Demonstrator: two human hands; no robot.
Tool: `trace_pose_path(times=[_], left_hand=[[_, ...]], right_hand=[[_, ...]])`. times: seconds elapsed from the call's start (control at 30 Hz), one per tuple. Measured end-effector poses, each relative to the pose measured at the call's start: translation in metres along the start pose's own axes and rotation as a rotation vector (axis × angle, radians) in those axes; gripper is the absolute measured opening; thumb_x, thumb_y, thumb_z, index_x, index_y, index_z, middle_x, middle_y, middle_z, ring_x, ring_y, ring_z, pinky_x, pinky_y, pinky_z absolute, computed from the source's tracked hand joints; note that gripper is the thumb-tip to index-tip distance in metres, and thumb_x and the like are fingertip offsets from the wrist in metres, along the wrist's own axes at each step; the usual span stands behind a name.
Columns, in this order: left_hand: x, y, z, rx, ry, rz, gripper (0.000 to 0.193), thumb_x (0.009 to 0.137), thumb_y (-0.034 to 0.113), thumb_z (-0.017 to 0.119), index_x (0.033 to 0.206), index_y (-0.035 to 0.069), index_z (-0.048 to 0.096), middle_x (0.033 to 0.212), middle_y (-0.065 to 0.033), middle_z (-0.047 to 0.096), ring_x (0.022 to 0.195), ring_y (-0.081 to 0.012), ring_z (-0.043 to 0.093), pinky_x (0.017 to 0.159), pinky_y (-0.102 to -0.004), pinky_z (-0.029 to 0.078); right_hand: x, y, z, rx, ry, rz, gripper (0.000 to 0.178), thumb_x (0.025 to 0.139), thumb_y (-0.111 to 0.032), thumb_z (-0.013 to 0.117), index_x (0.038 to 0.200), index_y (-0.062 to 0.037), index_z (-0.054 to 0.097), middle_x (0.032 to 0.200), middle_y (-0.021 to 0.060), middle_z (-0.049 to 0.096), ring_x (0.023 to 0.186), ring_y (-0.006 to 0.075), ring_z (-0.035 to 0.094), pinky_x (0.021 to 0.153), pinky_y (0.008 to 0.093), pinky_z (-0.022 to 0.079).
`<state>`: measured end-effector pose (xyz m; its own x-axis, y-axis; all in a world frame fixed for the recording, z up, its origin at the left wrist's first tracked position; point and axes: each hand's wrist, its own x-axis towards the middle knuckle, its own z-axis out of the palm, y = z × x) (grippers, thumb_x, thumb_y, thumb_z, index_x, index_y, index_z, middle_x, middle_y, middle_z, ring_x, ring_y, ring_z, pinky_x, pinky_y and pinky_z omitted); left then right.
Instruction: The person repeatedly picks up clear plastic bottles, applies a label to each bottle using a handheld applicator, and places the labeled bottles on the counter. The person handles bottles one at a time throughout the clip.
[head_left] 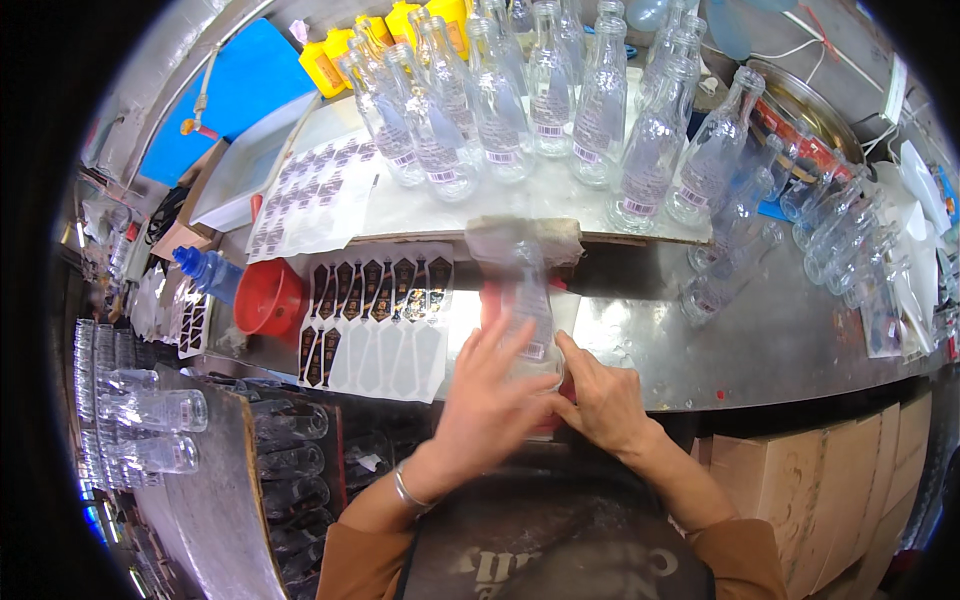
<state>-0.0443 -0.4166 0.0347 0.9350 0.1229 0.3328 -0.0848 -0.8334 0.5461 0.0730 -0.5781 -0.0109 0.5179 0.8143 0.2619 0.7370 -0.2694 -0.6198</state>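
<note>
A clear glass bottle (530,298) lies in front of me, its neck pointing away and resting by a cloth-wrapped pad (555,240) at the shelf edge. My left hand (492,385) is spread over the bottle's lower left side, its fingers stretched and blurred by motion. Curled against the base from the right, my right hand (605,395) grips the bottle between thumb and fingers. Something red shows beneath the bottle, mostly hidden. To the left lies a sheet of dark, tie-shaped stickers (375,290); several of its lower places are bare backing.
Labelled glass bottles (500,120) crowd the raised shelf (420,215), beside a sheet of small labels (320,190). A red cup (270,300) and blue bottle (208,272) stand left. More bottles (840,235) lie right. Cardboard boxes (800,490) and stacked bottles (150,410) flank me.
</note>
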Motion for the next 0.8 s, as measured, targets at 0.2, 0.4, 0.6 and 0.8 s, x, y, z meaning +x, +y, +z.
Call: trace_pose_path(times=[0.2, 0.4, 0.6, 0.8], left_hand=[[0.026, -0.036, 0.004, 0.112, 0.017, -0.050, 0.057, 0.086, 0.016, 0.074, 0.141, 0.012, 0.059, 0.160, -0.0243, 0.032, 0.149, -0.0425, 0.030, 0.120, -0.0519, 0.024], [0.017, -0.032, 0.024, -0.048, 0.164, -0.145, 0.064, 0.089, 0.019, 0.073, 0.147, 0.007, 0.051, 0.160, -0.0240, 0.032, 0.147, -0.0400, 0.034, 0.118, -0.0460, 0.030], [0.016, -0.045, 0.015, -0.307, 0.142, -0.161, 0.048, 0.097, 0.013, 0.063, 0.144, 0.006, 0.056, 0.158, -0.0189, 0.038, 0.143, -0.0329, 0.042, 0.116, -0.0441, 0.035], [0.016, -0.045, 0.016, -0.303, 0.107, -0.171, 0.050, 0.093, 0.009, 0.068, 0.142, 0.009, 0.058, 0.157, -0.0169, 0.040, 0.139, -0.0309, 0.046, 0.114, -0.0422, 0.038]], right_hand=[[0.007, 0.022, -0.021, 0.322, -0.098, 0.085, 0.061, 0.082, -0.025, 0.080, 0.133, -0.0001, 0.057, 0.087, 0.0140, 0.071, 0.068, 0.0282, 0.070, 0.064, 0.0381, 0.054], [0.020, 0.034, -0.019, 0.613, -0.120, 0.329, 0.044, 0.098, -0.019, 0.067, 0.132, 0.0067, 0.058, 0.107, 0.0097, 0.071, 0.079, 0.0087, 0.067, 0.070, 0.0231, 0.053], [0.041, 0.027, -0.007, 0.682, -0.044, 0.355, 0.046, 0.101, -0.026, 0.063, 0.133, 0.0063, 0.058, 0.121, 0.0123, 0.069, 0.098, 0.0137, 0.066, 0.086, 0.0286, 0.052], [0.047, 0.014, -0.004, 0.648, -0.053, 0.326, 0.050, 0.095, -0.025, 0.068, 0.132, 0.0068, 0.057, 0.118, 0.0130, 0.068, 0.071, 0.0074, 0.064, 0.064, 0.0254, 0.050]])
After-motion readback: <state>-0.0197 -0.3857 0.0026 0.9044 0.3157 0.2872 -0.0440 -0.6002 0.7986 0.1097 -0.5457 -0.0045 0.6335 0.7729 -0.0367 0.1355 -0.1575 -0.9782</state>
